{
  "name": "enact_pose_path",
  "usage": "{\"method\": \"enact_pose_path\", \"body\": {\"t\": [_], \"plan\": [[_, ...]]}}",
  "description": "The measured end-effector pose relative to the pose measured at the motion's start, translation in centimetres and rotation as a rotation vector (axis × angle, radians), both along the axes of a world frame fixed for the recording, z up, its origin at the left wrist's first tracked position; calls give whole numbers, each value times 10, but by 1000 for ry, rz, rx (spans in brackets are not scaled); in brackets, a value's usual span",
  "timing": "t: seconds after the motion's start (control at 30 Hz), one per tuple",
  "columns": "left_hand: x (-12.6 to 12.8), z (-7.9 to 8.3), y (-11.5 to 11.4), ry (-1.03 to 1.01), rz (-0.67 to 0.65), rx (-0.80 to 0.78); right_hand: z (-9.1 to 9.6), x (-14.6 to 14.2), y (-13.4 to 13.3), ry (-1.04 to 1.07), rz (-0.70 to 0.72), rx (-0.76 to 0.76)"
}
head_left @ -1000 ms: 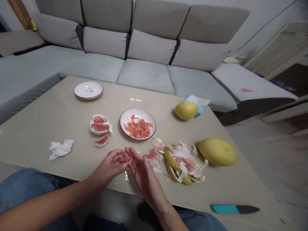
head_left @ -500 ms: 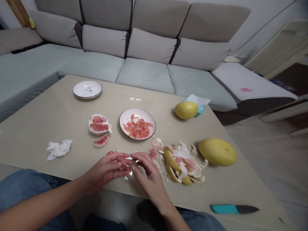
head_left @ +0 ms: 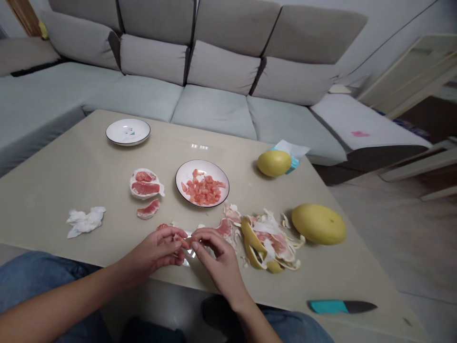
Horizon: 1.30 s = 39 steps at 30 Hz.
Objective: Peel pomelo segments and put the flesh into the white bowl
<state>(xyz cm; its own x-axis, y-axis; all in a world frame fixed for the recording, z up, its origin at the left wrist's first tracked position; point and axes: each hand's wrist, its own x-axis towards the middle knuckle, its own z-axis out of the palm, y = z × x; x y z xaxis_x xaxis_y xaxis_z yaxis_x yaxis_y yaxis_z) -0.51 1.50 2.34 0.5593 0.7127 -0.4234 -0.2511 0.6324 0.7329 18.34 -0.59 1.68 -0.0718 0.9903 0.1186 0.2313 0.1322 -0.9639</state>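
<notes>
Small pinkish-red piece of citrus flesh [head_left: 183, 241]: between the two hands, over the near part of the glossy beige table [head_left: 110, 178]; partly hidden by fingers.
Long axis: roughly crosswise, left to right, dipping slightly toward its right end (a short piece, so a rough reading only).
Left hand [head_left: 160, 250]: the nearer one; the piece lies against its curled fingers with the thumb closed over it, forearm slanting in from lower left.
Right hand [head_left: 220, 259]: thumb and forefinger nearly meeting at the piece's right end; whether they pinch it, cannot tell. Fingers bent, pointing forward and left.
Round white dark-rimmed plate [head_left: 217, 174]: beyond both hands, slightly right of the piece; bears loose red flesh bits [head_left: 205, 191].
Heap of yellow-and-white peel [head_left: 252, 236]: on the table, just beside the right hand.
Pale-edged red citrus wedge [head_left: 148, 209]: on the table, beyond the left hand, apart from it.
</notes>
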Motion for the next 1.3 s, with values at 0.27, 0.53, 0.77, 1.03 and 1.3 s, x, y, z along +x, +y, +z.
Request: {"method": "enact_pose_path", "body": {"t": [0.27,0.53,0.77,1.03,1.3], "plan": [[3,-2,3,227,86,278,0,-6,-9,-24,6,25],[1,-5,1,172,-33,211,1,-8,-9,-19,26,102],[0,-2,3,366,15,368,6,-7,-12,-40,0,138],[1,-5,2,395,-6,399,8,-7,-12,-88,-20,155],[0,-3,4,407,-63,360,9,-3,-11,-40,8,21]]}}
